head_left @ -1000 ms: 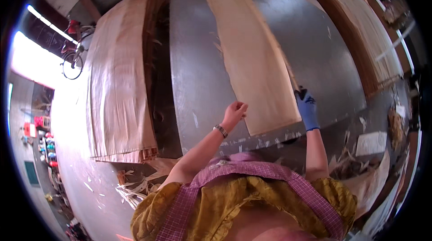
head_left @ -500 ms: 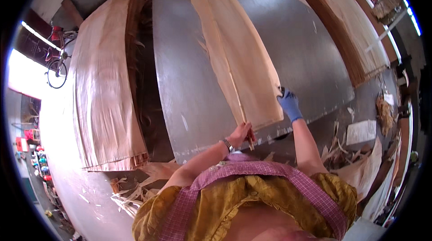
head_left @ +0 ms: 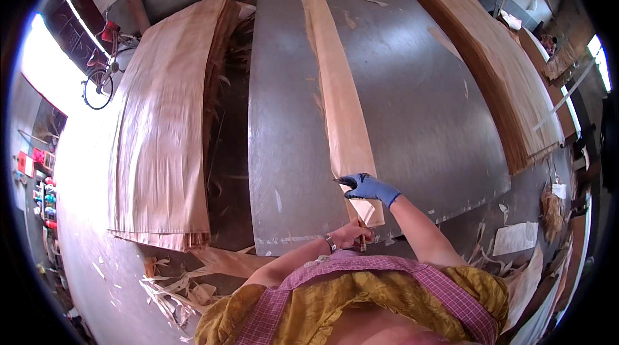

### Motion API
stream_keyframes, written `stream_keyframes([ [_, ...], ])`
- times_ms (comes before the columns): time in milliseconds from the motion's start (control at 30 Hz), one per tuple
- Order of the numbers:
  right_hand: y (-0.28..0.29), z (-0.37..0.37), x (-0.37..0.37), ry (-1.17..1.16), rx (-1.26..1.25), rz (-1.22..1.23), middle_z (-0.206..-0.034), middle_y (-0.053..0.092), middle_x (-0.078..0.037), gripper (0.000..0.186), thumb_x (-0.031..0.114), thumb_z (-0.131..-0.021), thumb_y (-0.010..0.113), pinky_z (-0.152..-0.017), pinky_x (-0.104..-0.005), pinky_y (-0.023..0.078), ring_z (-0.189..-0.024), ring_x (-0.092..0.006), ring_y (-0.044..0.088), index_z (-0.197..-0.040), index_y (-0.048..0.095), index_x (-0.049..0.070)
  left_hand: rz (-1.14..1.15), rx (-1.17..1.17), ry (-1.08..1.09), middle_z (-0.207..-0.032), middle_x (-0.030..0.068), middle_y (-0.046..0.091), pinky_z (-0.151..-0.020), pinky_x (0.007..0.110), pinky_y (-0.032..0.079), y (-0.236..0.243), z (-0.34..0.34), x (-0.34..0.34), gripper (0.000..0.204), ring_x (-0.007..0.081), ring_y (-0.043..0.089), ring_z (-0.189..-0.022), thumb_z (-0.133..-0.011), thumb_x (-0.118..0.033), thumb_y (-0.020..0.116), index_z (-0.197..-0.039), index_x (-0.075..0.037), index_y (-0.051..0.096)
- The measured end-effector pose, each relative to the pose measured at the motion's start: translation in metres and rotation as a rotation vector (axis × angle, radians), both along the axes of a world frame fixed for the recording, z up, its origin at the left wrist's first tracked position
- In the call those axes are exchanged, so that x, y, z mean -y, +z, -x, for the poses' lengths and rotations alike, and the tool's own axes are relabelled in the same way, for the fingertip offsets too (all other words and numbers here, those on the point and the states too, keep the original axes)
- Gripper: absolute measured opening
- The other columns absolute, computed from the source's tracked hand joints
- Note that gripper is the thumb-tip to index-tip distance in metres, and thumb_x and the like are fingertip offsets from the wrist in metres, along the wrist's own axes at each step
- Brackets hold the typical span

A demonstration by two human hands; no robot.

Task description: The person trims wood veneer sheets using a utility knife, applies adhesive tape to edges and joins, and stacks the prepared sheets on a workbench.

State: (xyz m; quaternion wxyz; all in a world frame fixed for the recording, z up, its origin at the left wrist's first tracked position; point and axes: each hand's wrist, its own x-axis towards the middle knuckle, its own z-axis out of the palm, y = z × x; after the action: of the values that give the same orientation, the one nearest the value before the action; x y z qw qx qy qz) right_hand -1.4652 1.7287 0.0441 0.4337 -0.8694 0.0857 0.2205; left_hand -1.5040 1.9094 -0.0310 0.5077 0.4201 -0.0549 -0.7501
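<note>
A long pale wood veneer sheet lies lengthwise on the grey metal-topped table, folded over into a narrow band. My right hand, in a blue glove with dark fingertips, is closed on the veneer's left edge close to the near end. Below it, my bare left hand, with a watch on the wrist, is closed around the near end of a thin wooden stick. The rest of the stick is hidden under the folded veneer. A lighter flap curls up between my hands.
Tall veneer stacks stand on the left and the right. Torn veneer scraps litter the floor at lower left, and a white sheet lies at right. Small scraps dot the far tabletop. A bicycle stands far left.
My right hand has carried the veneer's right edge over to the left, covering the stick and narrowing the sheet. My left hand still grips the stick's end. The view has shifted slightly.
</note>
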Motion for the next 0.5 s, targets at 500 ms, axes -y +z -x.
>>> stream_keyframes([
  [500,0.023,0.173,-0.021,-0.617,-0.012,0.649,-0.096,0.067,-0.022,0.046,0.042,-0.084,0.069,-0.077,-0.0439,0.052,-0.088,-0.0383,0.065,-0.104,0.061,0.001,0.240,-0.150,-0.046,-0.109,0.0066,0.063,-0.080,0.035,0.053,0.039,0.017,0.023,0.031,0.0177,0.062,-0.099,-0.092,-0.007,0.053,-0.122,-0.003,0.056],
])
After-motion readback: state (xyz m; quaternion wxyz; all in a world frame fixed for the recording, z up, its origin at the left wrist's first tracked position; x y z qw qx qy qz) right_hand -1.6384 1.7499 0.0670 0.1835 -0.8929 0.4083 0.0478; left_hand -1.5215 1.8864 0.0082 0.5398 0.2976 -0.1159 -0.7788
